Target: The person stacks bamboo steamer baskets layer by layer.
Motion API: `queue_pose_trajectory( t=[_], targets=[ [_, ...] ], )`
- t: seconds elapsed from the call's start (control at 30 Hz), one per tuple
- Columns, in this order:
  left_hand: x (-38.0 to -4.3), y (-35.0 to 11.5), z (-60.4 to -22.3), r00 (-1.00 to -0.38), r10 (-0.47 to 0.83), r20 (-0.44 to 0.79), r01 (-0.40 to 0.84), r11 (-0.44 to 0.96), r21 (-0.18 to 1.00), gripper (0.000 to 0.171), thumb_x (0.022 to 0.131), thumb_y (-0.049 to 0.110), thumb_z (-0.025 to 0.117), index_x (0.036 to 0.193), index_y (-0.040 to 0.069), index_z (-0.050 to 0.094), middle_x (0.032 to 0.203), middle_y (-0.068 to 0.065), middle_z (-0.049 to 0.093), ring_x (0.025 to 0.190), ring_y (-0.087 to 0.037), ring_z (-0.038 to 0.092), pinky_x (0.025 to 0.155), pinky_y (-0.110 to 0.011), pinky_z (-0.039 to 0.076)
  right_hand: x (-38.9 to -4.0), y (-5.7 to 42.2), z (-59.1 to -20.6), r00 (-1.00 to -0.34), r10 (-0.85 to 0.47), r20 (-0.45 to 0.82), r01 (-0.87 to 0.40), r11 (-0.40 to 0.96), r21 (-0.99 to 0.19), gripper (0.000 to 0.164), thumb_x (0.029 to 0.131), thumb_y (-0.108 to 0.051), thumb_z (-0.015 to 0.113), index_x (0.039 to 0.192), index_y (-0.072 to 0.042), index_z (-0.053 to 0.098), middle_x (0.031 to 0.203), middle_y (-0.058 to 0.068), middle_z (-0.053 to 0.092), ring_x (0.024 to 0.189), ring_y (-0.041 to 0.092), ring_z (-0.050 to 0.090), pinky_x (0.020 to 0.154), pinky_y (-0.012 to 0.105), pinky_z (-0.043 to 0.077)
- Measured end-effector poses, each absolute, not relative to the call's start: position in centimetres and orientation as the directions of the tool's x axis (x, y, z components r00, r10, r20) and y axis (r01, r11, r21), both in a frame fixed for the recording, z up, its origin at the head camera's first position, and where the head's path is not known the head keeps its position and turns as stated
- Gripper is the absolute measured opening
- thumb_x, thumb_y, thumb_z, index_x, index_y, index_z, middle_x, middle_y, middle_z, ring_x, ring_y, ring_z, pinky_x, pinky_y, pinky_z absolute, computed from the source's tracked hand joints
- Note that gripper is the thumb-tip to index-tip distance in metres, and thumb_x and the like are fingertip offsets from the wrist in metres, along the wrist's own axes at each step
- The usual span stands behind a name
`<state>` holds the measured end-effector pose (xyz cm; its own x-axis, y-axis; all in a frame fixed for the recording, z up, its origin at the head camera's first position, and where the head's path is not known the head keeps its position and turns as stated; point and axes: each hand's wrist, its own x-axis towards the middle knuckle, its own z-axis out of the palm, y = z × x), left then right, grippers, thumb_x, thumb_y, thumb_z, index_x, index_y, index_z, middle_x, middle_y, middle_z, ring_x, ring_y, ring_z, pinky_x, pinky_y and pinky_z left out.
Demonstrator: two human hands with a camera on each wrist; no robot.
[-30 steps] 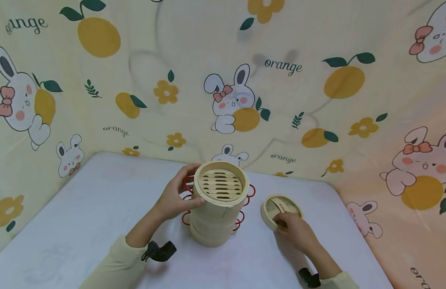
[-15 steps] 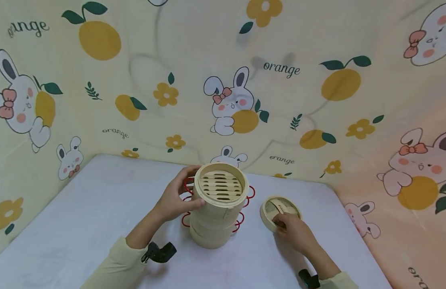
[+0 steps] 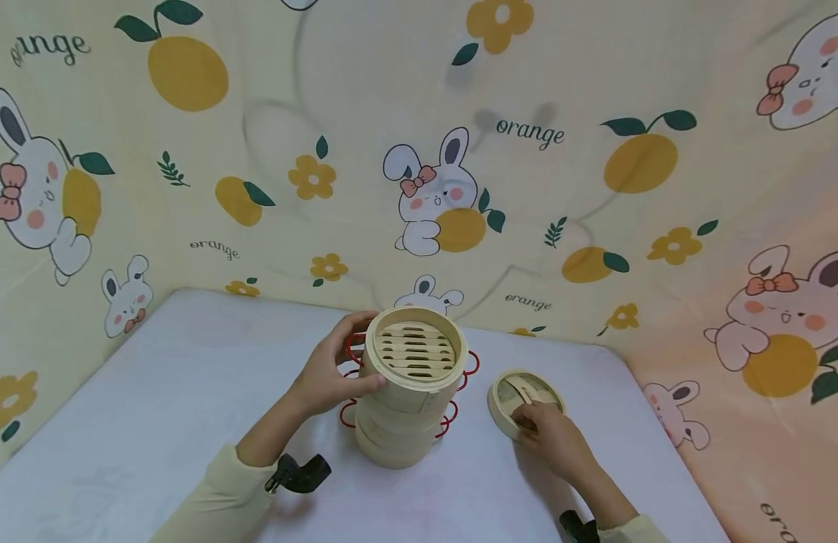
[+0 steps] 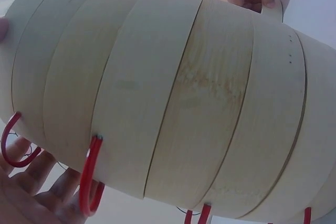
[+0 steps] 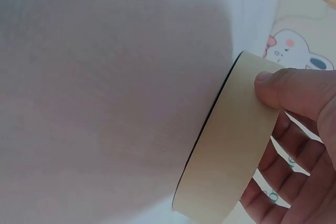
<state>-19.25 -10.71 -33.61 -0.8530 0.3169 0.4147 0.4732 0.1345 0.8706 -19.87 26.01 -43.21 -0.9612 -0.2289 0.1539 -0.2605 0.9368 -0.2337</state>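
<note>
A tall stack of bamboo steamer baskets point(image 3: 398, 434) stands upright in the middle of the table, its slatted top tier uncovered. Red loop handles point(image 3: 471, 362) stick out on both sides. My left hand point(image 3: 326, 377) grips the upper part of the stack from the left, thumb at the front near the rim and fingers round the back. To the right of the stack, a round bamboo steamer lid point(image 3: 498, 407) lies on the table with its strap-like handle upward. My right hand point(image 3: 561, 441) holds this lid by its near edge; the thumb point(image 5: 294, 90) presses its side wall and the fingers curl over the top.
The table point(image 3: 154, 422) has a white cover. A cloth backdrop point(image 3: 351, 98) printed with rabbits and oranges rises behind it and along both sides. A black wrist mount point(image 3: 302, 473) sits on my left sleeve, another point(image 3: 578, 526) on the right.
</note>
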Motion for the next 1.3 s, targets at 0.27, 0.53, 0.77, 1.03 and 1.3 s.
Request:
queue_pose_trajectory(
  t=[0.27,0.53,0.77,1.03,1.3],
  targets=[
    [-19.0,-10.7,-33.4,-0.856,0.310,0.414,0.473,0.145,0.869,0.073,0.068,0.014,0.071,0.130,0.010,0.034,0.124,-0.012,0.045,0.108,-0.028,0.048,0.084,-0.032,0.046,-19.9,26.0,-42.9,-0.954,-0.232,0.191,-0.270,0.940,-0.207,0.019,0.068,-0.011,0.070,0.084,-0.019,0.062,0.072,-0.008,0.052,0.064,0.005,0.045,0.056,0.025,0.038],
    [-20.4,-10.9,-35.2,-0.845,0.315,0.432,0.495,0.155,0.855,0.074,0.068,0.022,0.073,0.131,0.022,0.034,0.124,-0.003,0.045,0.109,-0.025,0.048,0.083,-0.035,0.046,-19.7,26.0,-41.0,-0.924,-0.211,0.318,-0.294,0.925,-0.242,0.022,0.068,-0.012,0.066,0.088,-0.019,0.059,0.077,-0.007,0.051,0.068,0.012,0.046,0.056,0.027,0.038],
    [-21.0,-10.9,-36.1,-0.851,0.312,0.423,0.484,0.155,0.861,0.074,0.068,0.027,0.073,0.130,0.030,0.033,0.124,0.006,0.045,0.108,-0.019,0.049,0.085,-0.037,0.045,-18.9,25.2,-37.7,-0.842,-0.230,0.488,-0.381,0.894,-0.235,0.024,0.068,-0.011,0.065,0.088,-0.020,0.058,0.078,-0.009,0.051,0.074,0.011,0.047,0.059,0.030,0.039],
    [-20.9,-10.8,-36.2,-0.851,0.308,0.426,0.488,0.164,0.857,0.074,0.068,0.026,0.073,0.130,0.028,0.033,0.124,0.005,0.045,0.108,-0.015,0.049,0.085,-0.034,0.046,-18.5,24.2,-33.1,-0.760,-0.230,0.608,-0.441,0.869,-0.222,0.025,0.069,-0.009,0.064,0.091,-0.020,0.059,0.084,-0.008,0.053,0.081,0.010,0.044,0.064,0.034,0.040],
    [-20.8,-10.8,-36.0,-0.851,0.305,0.427,0.488,0.161,0.858,0.073,0.068,0.025,0.073,0.130,0.028,0.034,0.124,0.002,0.045,0.108,-0.017,0.049,0.085,-0.035,0.046,-17.8,22.3,-29.6,-0.669,-0.299,0.680,-0.537,0.828,-0.165,0.026,0.069,-0.009,0.064,0.094,-0.019,0.061,0.088,-0.006,0.054,0.084,0.011,0.043,0.068,0.029,0.036]
  ],
)
